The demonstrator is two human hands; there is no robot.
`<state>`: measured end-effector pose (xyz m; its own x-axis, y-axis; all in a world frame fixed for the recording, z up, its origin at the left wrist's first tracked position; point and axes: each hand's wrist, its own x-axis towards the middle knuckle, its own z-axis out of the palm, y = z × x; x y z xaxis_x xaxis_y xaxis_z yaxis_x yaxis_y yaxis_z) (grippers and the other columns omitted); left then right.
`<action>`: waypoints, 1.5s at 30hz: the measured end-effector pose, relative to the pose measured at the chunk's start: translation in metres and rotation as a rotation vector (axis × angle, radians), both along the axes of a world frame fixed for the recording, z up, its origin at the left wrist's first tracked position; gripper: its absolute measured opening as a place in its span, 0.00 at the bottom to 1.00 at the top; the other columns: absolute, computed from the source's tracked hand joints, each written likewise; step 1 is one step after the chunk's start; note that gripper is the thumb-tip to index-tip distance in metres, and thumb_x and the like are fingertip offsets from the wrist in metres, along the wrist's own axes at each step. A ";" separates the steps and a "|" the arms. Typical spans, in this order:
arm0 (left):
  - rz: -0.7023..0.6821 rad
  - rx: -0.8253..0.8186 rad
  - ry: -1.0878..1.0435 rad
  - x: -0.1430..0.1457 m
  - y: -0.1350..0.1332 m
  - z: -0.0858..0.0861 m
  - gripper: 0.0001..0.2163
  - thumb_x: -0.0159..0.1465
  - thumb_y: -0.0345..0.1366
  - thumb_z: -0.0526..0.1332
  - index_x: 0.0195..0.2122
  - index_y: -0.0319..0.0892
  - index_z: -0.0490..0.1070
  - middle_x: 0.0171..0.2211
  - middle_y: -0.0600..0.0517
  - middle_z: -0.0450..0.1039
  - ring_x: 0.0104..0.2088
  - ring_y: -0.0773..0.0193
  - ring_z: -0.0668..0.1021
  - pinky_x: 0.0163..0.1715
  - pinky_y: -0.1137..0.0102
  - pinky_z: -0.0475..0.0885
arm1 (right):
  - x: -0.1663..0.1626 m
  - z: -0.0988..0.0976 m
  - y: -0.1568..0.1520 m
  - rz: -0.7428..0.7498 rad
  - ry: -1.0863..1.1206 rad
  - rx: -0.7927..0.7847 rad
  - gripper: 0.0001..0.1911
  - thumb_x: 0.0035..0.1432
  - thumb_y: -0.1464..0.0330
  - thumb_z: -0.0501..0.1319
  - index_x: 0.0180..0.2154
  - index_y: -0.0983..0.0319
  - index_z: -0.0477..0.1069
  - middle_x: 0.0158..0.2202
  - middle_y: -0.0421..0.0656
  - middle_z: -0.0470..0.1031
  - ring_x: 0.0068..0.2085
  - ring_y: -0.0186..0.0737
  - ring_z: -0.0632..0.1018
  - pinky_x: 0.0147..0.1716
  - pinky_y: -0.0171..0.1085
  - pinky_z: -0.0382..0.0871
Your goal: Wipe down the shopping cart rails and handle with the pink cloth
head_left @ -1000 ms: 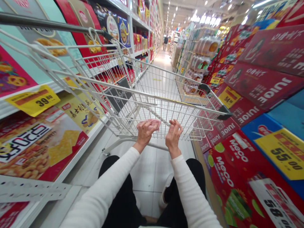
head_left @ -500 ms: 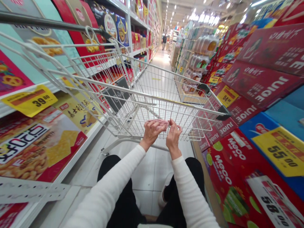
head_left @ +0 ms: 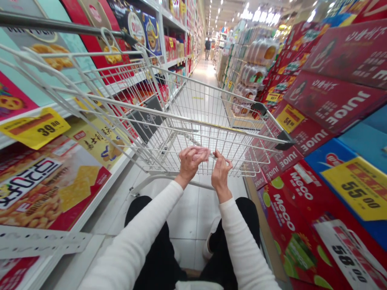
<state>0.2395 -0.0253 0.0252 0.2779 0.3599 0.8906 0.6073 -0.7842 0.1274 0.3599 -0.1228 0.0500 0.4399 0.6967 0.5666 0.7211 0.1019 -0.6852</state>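
Note:
My left hand [head_left: 189,165] is closed around a bunched pink cloth [head_left: 201,153], in front of the near wire side of a shopping cart [head_left: 193,119]. A short gap to the right, my right hand [head_left: 221,171] has thumb and forefinger pinched together at the cart's wires. A thin grey stretch of wire seems to run between the two hands, and the right fingertips appear to grip it; the exact contact is partly hidden. The cart stands crosswise before my knees, its dark handle bar [head_left: 60,23] at the upper left.
Boxed biscuits [head_left: 45,185] and a yellow price tag [head_left: 36,128] line the left shelf. Stacked red drink cartons [head_left: 335,96] rise close on the right. Shrink-wrapped bottles [head_left: 256,74] stand farther along the aisle, where a distant person [head_left: 207,49] is standing.
My left hand has slid left with the pink cloth, away from my right hand, widening the gap between them. The right hand stays almost where it was.

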 end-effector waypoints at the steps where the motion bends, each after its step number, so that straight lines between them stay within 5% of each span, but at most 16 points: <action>1: -0.026 -0.003 0.054 -0.004 -0.002 -0.013 0.09 0.71 0.37 0.59 0.47 0.58 0.77 0.42 0.50 0.71 0.52 0.59 0.70 0.57 0.60 0.62 | 0.000 0.000 0.000 0.007 -0.004 -0.009 0.28 0.72 0.66 0.34 0.63 0.62 0.64 0.58 0.51 0.77 0.59 0.40 0.76 0.60 0.49 0.51; 4: -0.091 -0.027 0.226 -0.021 -0.007 -0.044 0.08 0.68 0.36 0.63 0.45 0.59 0.77 0.40 0.51 0.73 0.49 0.60 0.72 0.55 0.60 0.65 | 0.001 -0.002 -0.003 0.030 -0.041 -0.016 0.28 0.72 0.67 0.35 0.65 0.61 0.61 0.62 0.51 0.74 0.61 0.40 0.75 0.61 0.49 0.50; 6: -0.101 -0.025 0.239 -0.033 -0.006 -0.048 0.08 0.68 0.36 0.63 0.44 0.58 0.77 0.40 0.51 0.73 0.49 0.59 0.72 0.54 0.60 0.66 | 0.000 -0.003 -0.005 0.012 -0.081 0.006 0.27 0.72 0.68 0.36 0.65 0.61 0.60 0.62 0.52 0.73 0.61 0.40 0.74 0.62 0.49 0.50; 12: 0.187 -0.003 -0.311 -0.049 0.023 0.003 0.11 0.72 0.37 0.56 0.49 0.52 0.77 0.47 0.46 0.67 0.54 0.53 0.67 0.56 0.51 0.63 | -0.017 0.004 -0.006 -0.059 -0.235 0.083 0.27 0.71 0.67 0.41 0.67 0.61 0.59 0.67 0.55 0.64 0.68 0.46 0.66 0.63 0.51 0.52; 14: 0.219 -0.039 -0.368 -0.045 0.026 0.007 0.11 0.71 0.37 0.56 0.49 0.50 0.77 0.48 0.45 0.66 0.55 0.52 0.67 0.56 0.49 0.62 | -0.026 0.005 -0.003 -0.067 -0.236 0.062 0.27 0.70 0.67 0.42 0.68 0.60 0.58 0.70 0.56 0.58 0.70 0.48 0.63 0.63 0.53 0.52; 17: 0.171 -0.106 -0.294 -0.041 0.017 -0.019 0.12 0.72 0.37 0.55 0.46 0.49 0.78 0.45 0.45 0.68 0.54 0.53 0.68 0.56 0.51 0.64 | -0.033 0.001 0.003 -0.086 -0.197 0.007 0.27 0.71 0.67 0.41 0.68 0.60 0.57 0.72 0.58 0.54 0.70 0.49 0.61 0.62 0.54 0.52; 21: 0.045 -0.169 -0.070 -0.052 -0.002 -0.072 0.11 0.71 0.38 0.57 0.40 0.49 0.80 0.38 0.48 0.72 0.48 0.57 0.73 0.51 0.58 0.68 | -0.028 -0.008 0.006 -0.084 -0.160 -0.029 0.27 0.72 0.66 0.40 0.68 0.60 0.56 0.69 0.57 0.61 0.69 0.48 0.64 0.62 0.55 0.53; 23: -0.001 -0.195 0.021 -0.062 -0.003 -0.082 0.09 0.70 0.40 0.59 0.40 0.50 0.81 0.38 0.48 0.73 0.47 0.57 0.74 0.50 0.59 0.69 | -0.024 -0.011 0.005 -0.078 -0.159 -0.023 0.28 0.72 0.66 0.40 0.69 0.60 0.54 0.67 0.57 0.64 0.68 0.48 0.65 0.62 0.56 0.53; 28: 0.154 -0.138 -0.217 -0.065 0.018 -0.050 0.11 0.70 0.36 0.56 0.44 0.50 0.80 0.43 0.47 0.69 0.52 0.55 0.71 0.54 0.54 0.66 | -0.027 -0.007 0.003 -0.168 -0.194 0.084 0.27 0.71 0.64 0.43 0.67 0.61 0.60 0.69 0.59 0.56 0.69 0.55 0.61 0.62 0.59 0.54; 31: 0.194 -0.091 -0.301 -0.048 0.023 -0.034 0.11 0.70 0.33 0.56 0.46 0.51 0.78 0.47 0.45 0.68 0.54 0.53 0.68 0.56 0.52 0.64 | -0.035 -0.001 0.008 -0.089 -0.335 0.123 0.25 0.70 0.65 0.45 0.64 0.59 0.64 0.68 0.55 0.62 0.68 0.52 0.62 0.63 0.56 0.53; 35: 0.107 -0.135 -0.111 -0.033 0.008 -0.058 0.08 0.69 0.33 0.59 0.41 0.48 0.79 0.42 0.47 0.72 0.52 0.56 0.70 0.55 0.58 0.65 | -0.039 0.001 0.020 -0.006 -0.447 0.037 0.24 0.71 0.66 0.45 0.64 0.59 0.66 0.67 0.52 0.65 0.66 0.46 0.67 0.65 0.53 0.48; 39: -0.031 -0.156 0.079 -0.048 -0.003 -0.089 0.07 0.69 0.33 0.61 0.41 0.50 0.79 0.40 0.50 0.76 0.50 0.59 0.74 0.52 0.62 0.66 | -0.034 -0.003 0.026 0.016 -0.450 -0.061 0.23 0.73 0.66 0.45 0.63 0.62 0.66 0.65 0.53 0.70 0.63 0.43 0.72 0.64 0.51 0.46; 42: 0.009 -0.178 0.017 -0.065 0.008 -0.085 0.06 0.68 0.36 0.62 0.42 0.50 0.79 0.41 0.50 0.74 0.50 0.59 0.74 0.54 0.60 0.67 | -0.031 -0.005 0.025 0.026 -0.468 -0.086 0.23 0.73 0.66 0.45 0.61 0.62 0.67 0.64 0.53 0.71 0.62 0.43 0.72 0.63 0.50 0.46; 45: 0.206 -0.179 -0.195 -0.079 0.028 -0.067 0.07 0.69 0.39 0.61 0.41 0.49 0.80 0.42 0.48 0.70 0.51 0.55 0.73 0.55 0.55 0.67 | -0.031 -0.007 0.025 0.017 -0.454 -0.084 0.22 0.72 0.66 0.46 0.61 0.62 0.67 0.64 0.53 0.71 0.62 0.44 0.72 0.63 0.49 0.46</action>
